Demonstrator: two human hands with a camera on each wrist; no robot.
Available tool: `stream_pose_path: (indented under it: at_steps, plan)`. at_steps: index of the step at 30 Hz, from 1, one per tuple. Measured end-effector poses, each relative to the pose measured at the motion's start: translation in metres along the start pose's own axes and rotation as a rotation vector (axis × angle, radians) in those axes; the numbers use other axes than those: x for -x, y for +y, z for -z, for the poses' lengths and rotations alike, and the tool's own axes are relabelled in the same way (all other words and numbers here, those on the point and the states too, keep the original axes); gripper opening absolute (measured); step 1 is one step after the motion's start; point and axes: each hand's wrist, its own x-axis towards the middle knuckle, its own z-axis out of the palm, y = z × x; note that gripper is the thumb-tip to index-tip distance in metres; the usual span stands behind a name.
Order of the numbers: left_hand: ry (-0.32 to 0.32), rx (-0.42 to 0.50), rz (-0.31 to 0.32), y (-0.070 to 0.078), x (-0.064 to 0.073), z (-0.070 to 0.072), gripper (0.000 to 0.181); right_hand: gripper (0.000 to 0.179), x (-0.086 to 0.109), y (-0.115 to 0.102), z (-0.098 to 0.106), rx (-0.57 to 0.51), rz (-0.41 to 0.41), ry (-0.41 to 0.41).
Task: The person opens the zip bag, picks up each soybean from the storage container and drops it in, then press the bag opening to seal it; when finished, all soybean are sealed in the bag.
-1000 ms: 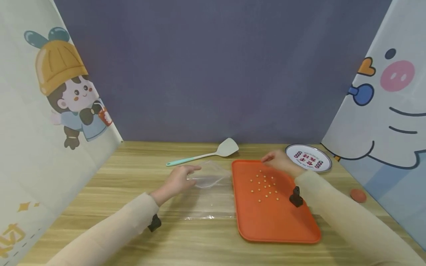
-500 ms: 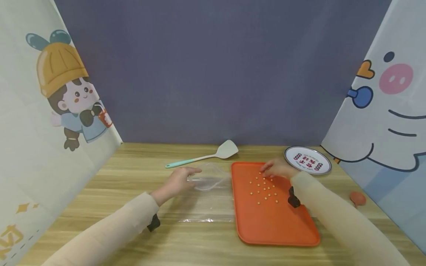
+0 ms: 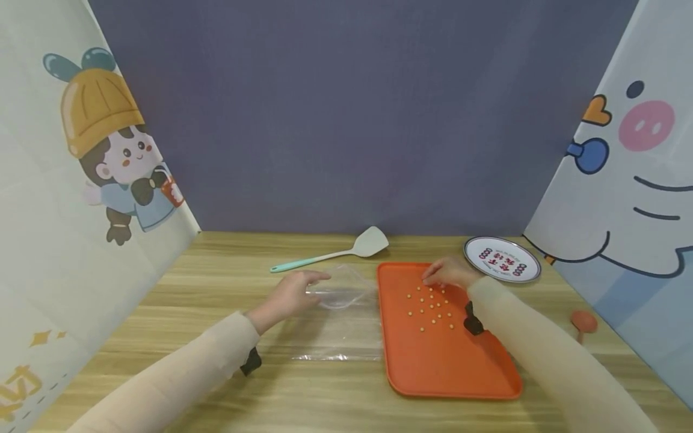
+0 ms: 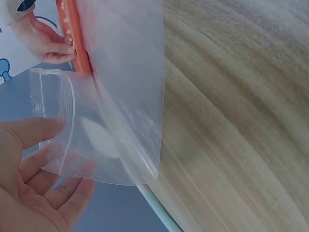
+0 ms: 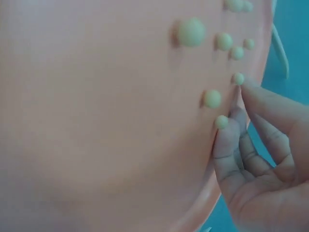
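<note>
My left hand [image 3: 289, 294] holds the mouth of a clear zip bag [image 3: 341, 337] lying on the table. In the left wrist view the thumb is on one side of the raised bag mouth [image 4: 79, 125], with fingers showing through the plastic. Over the far part of an orange tray [image 3: 449, 367], my right hand [image 3: 450, 273] reaches down to small pale-yellow balls [image 3: 431, 305] scattered there. In the right wrist view its thumb and forefinger stand apart; one ball [image 5: 221, 122] is at the forefinger tip and another [image 5: 238, 78] by the thumb tip.
Behind the bag lies a spatula [image 3: 370, 242] with a mint handle. A white plate [image 3: 503, 258] with red print is at the back right, beyond the tray. A reddish round-headed utensil [image 3: 583, 321] lies at the right. Walls enclose the table's back and sides.
My right hand has come down from the tray's far edge to the balls and shifted slightly left. The left hand stays at the bag mouth.
</note>
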Motion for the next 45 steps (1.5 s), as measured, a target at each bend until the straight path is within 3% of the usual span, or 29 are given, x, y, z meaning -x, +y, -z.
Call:
stream_pose_path:
  at_steps: [8, 14, 20, 25, 31, 37, 45]
  plan:
    - [-0.005, 0.017, 0.018, 0.0, -0.001, 0.003, 0.046, 0.029, -0.001, -0.013, 0.017, -0.126, 0.019, 0.026]
    - [-0.008, 0.018, 0.017, -0.005, -0.001, 0.005, 0.046, 0.039, 0.001, -0.036, 0.02, -0.19, 0.019, 0.065]
    - [-0.014, 0.035, 0.011, -0.008, -0.002, 0.007, 0.046, 0.038, 0.005, -0.069, 0.016, -0.295, 0.023, 0.09]
    - [-0.009, 0.022, -0.013, -0.008, -0.002, 0.009, 0.047, 0.038, 0.013, -0.108, 0.001, -0.407, 0.076, 0.067]
    - [-0.034, 0.036, 0.017, -0.007, 0.0, 0.008, 0.046, 0.035, 0.022, -0.141, -0.029, -0.397, 0.158, -0.007]
    - [-0.027, 0.028, 0.0, -0.005, 0.0, 0.007, 0.045, 0.025, 0.014, -0.156, -0.058, -0.408, 0.242, -0.035]
    - [-0.047, 0.04, -0.006, -0.006, -0.001, 0.008, 0.045, 0.02, 0.009, -0.166, -0.079, -0.296, 0.227, -0.031]
